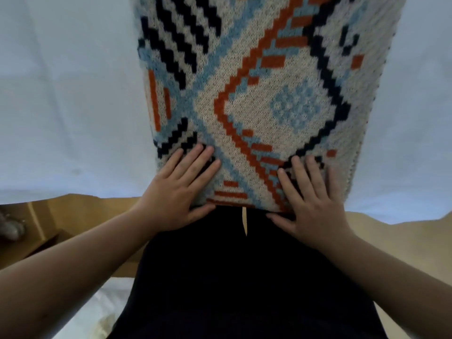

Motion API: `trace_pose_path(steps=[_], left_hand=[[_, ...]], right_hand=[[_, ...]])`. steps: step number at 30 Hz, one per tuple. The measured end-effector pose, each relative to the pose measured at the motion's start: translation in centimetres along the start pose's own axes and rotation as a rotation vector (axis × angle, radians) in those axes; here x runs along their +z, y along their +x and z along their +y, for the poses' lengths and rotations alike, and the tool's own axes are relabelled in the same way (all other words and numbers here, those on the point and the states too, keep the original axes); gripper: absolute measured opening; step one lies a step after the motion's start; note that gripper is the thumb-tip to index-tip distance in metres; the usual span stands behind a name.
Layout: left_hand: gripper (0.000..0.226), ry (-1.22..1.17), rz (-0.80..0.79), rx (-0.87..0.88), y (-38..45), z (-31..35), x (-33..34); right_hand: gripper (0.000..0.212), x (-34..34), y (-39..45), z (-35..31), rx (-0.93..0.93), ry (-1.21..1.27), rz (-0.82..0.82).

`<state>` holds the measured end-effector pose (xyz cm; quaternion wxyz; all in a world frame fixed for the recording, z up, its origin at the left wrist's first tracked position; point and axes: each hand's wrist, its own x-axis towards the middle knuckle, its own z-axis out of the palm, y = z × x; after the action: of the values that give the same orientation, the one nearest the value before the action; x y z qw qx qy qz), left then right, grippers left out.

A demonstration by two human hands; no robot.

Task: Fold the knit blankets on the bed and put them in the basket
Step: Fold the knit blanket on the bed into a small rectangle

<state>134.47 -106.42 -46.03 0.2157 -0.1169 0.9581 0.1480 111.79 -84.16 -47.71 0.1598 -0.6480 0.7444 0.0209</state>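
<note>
A cream knit blanket with orange, light blue and dark navy diamond patterns lies as a long folded strip on the pale blue bed. It runs from the bed's near edge up past the top of the view. My left hand lies flat, fingers straight, on the blanket's near left corner. My right hand lies flat on the near right corner in the same way. Both thumbs sit at the blanket's near edge. No basket is clearly in view.
A brown cardboard box stands on the floor at the lower left, with something grey and fuzzy at its far left edge. My dark trousers fill the bottom centre. White fabric lies at the bottom left.
</note>
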Motion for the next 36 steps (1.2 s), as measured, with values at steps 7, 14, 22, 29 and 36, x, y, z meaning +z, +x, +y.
trace_pose_path(steps=[7,14,22,29,36], left_hand=[[0.073,-0.007,0.052,0.002,-3.7,-2.1,0.0],[0.056,-0.078,-0.035,0.059,-2.8,-2.0,-3.8],[0.077,-0.081,-0.206,0.037,-4.5,-0.7,-3.2],[0.042,-0.236,-0.166,-0.072,-4.5,-0.1,-4.7],[0.018,-0.565,-0.04,-0.472,-0.3,-3.7,-13.7]], right_hand=[[0.05,-1.2,0.7,1.9,-0.101,0.006,0.005],[0.076,-5.0,2.7,3.8,-0.151,0.089,-0.153],[0.075,-5.6,2.5,3.4,-0.175,0.161,-0.29],[0.064,-6.8,2.2,2.7,-0.131,0.252,-0.358],[0.011,-14.3,7.1,7.0,0.075,0.31,-0.432]])
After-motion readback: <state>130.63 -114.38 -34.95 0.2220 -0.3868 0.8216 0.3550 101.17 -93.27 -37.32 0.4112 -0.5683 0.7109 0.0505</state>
